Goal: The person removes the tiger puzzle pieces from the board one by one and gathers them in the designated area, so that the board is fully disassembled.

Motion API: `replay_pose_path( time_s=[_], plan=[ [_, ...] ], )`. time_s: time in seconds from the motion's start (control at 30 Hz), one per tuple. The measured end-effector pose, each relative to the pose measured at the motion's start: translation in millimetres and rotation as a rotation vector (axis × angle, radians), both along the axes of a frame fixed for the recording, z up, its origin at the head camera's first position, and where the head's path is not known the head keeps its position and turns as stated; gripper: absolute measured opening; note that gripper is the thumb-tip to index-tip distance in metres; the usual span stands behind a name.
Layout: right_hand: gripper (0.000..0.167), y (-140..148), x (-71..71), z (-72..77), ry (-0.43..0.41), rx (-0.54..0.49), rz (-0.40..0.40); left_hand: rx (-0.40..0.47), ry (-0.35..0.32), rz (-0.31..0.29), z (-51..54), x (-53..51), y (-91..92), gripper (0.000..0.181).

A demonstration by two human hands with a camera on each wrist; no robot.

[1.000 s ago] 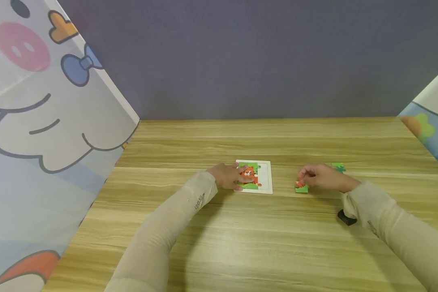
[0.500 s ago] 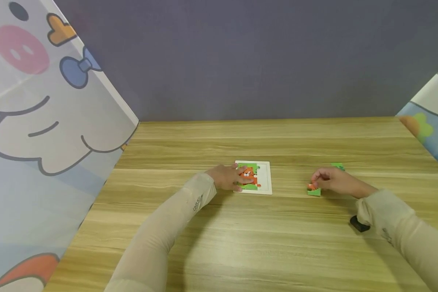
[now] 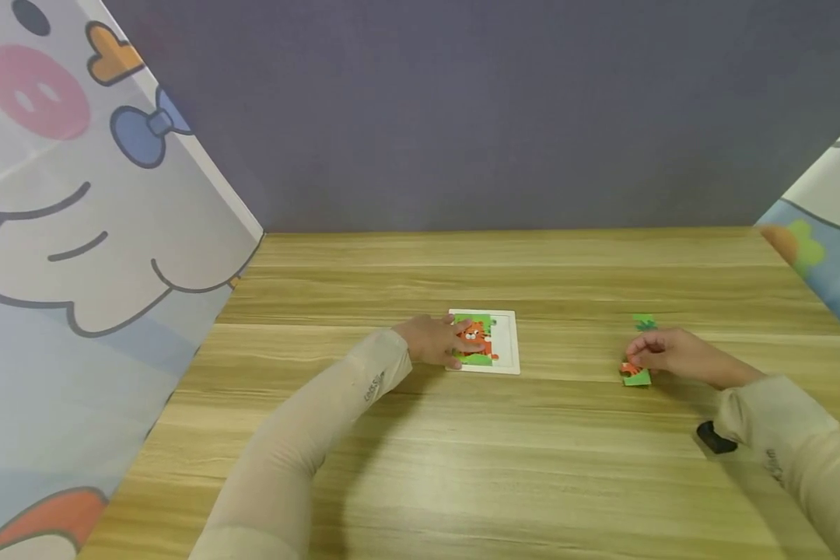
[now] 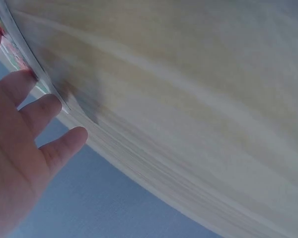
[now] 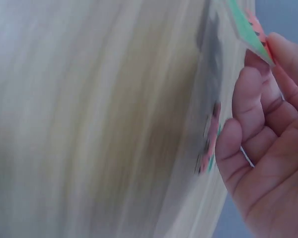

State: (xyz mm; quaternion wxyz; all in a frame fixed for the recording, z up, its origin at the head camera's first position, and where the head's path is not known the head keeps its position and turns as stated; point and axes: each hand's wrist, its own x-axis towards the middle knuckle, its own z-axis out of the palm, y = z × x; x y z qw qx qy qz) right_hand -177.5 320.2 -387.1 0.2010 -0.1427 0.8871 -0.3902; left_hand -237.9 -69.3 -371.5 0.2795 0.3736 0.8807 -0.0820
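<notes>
A white puzzle board (image 3: 507, 359) lies on the table, its left part filled with pieces of an orange tiger (image 3: 470, 333) on green; the right part is bare white. My left hand (image 3: 435, 340) rests on the board with fingers spread over the tiger; the left wrist view shows those fingers (image 4: 64, 148) at the board's edge. To the right, my right hand (image 3: 679, 356) pinches an orange and green puzzle piece (image 3: 637, 376) between thumb and fingers, tilted in the right wrist view. Another green puzzle piece (image 3: 644, 320) lies just behind that hand, partly hidden.
A wood-grain table (image 3: 476, 459) spreads around both hands. Behind it stands a grey partition (image 3: 490, 117), with a cartoon-printed panel (image 3: 98, 233) at the left and another at the right. A black device (image 3: 715, 438) hangs at the right wrist.
My right hand has moved rightward, away from the board, with the puzzle piece still pinched. My left hand stays on the board.
</notes>
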Motion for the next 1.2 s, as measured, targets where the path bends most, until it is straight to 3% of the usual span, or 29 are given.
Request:
replay_pose_path(
  time_s=[0.2,0.43,0.67,0.87,1.2],
  plan=[
    [0.027,12,5.2,1.0,-0.051,0.004,-0.029,0.021,0.007,-0.015,-0.5,1.4,0.3,0.065],
    [0.024,22,9.3,0.5,-0.006,0.013,-0.042,-0.005,0.059,-0.057,-2.5,-0.2,2.3,0.065],
    [0.024,29,13.5,-1.5,-0.029,0.008,-0.054,-0.01,0.057,-0.055,-1.5,1.7,3.1,0.064],
    [0.015,37,17.2,-3.1,-0.029,-0.022,-0.058,-0.006,0.08,-0.08,-1.6,3.6,3.2,0.064],
    [0.019,42,19.5,-1.8,0.022,-0.008,-0.059,-0.027,0.148,-0.13,-2.3,7.5,5.0,0.064]
  ],
)
